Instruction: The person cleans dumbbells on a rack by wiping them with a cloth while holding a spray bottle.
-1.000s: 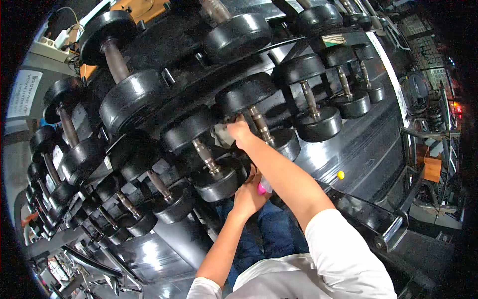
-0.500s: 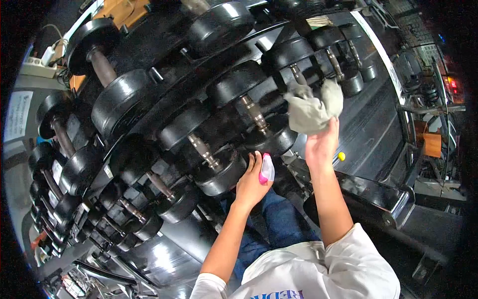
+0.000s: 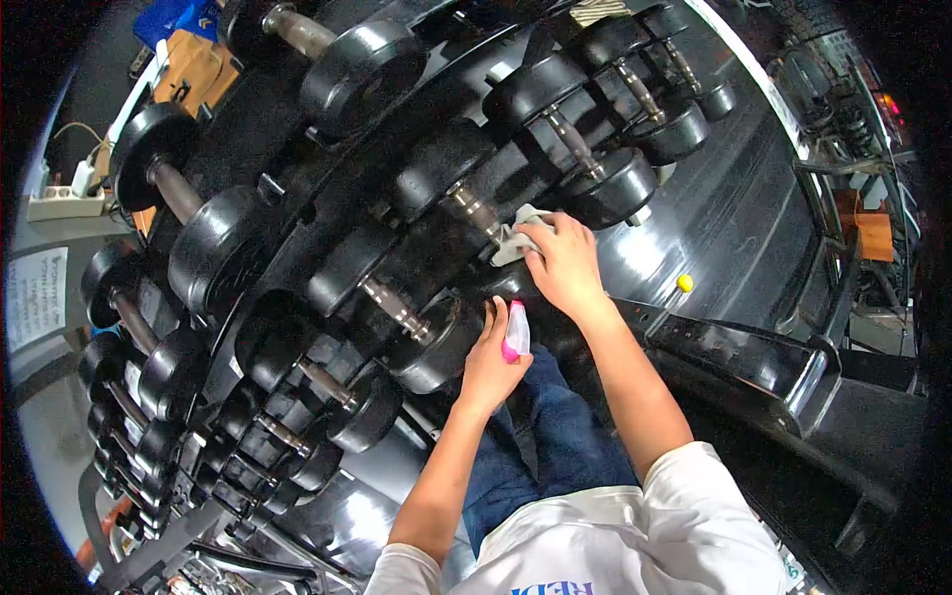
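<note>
My right hand (image 3: 567,260) presses a crumpled grey cloth (image 3: 520,236) onto the handle end of a black dumbbell (image 3: 446,167) on the rack, its fingers bent over the cloth. Lower and to the left, my left hand (image 3: 493,365) is wrapped round a small clear bottle with pink parts (image 3: 517,333). It is close to the lower head of another black dumbbell (image 3: 428,349), whose metal handle (image 3: 395,307) is bare. Whether the left fingertips touch that head I cannot tell.
More dumbbells (image 3: 220,248) fill the tiers to the left and above. A yellow knob (image 3: 684,284) and a black metal frame (image 3: 734,359) are at the right. A power strip (image 3: 65,204) and a paper notice (image 3: 38,297) are at the far left.
My right hand has come down and left from a raised position, bringing the cloth onto the dumbbell. My left hand still holds the bottle. The view has shifted slightly.
</note>
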Available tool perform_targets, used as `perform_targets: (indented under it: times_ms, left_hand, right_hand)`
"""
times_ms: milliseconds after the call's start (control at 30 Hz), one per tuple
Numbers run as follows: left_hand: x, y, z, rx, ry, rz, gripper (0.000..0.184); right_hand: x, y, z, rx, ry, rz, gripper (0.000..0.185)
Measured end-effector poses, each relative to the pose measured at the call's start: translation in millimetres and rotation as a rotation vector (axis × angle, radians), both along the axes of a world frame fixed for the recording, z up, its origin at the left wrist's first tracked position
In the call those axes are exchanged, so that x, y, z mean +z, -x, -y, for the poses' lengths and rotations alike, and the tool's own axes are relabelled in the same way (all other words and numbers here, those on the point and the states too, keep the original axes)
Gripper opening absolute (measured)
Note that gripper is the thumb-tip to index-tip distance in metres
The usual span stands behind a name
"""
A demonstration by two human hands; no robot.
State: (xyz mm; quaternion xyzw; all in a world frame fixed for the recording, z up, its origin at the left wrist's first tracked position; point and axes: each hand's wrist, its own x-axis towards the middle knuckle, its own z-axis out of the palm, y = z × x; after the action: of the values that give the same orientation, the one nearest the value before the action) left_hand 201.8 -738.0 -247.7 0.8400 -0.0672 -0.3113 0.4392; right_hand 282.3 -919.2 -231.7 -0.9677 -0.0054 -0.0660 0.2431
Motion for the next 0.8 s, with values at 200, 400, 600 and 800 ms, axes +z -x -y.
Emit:
perform_targets:
  times_ms: [200,400,600,800]
  left_hand:
    - [-8,4,-1,0.012,-0.014,0.065,0.104]
    - [-8,6,1,0.062,0.014,0.074,0.1]
    - [6,16,-8,0.108,0.063,0.01,0.094]
    - [4,72,-31,0.212,0.233,-0.033,0.08]
  right_hand:
    - [-24,-80,7,0.176,0.273,-0.643,0.028]
    - [-71,-117,-5,0.248,0.461,-0.802,0.028]
    - [-69,-123,-9,0.309,0.521,-0.823,0.03]
    - [3,-82,-2,0.295,0.512,-0.721,0.026]
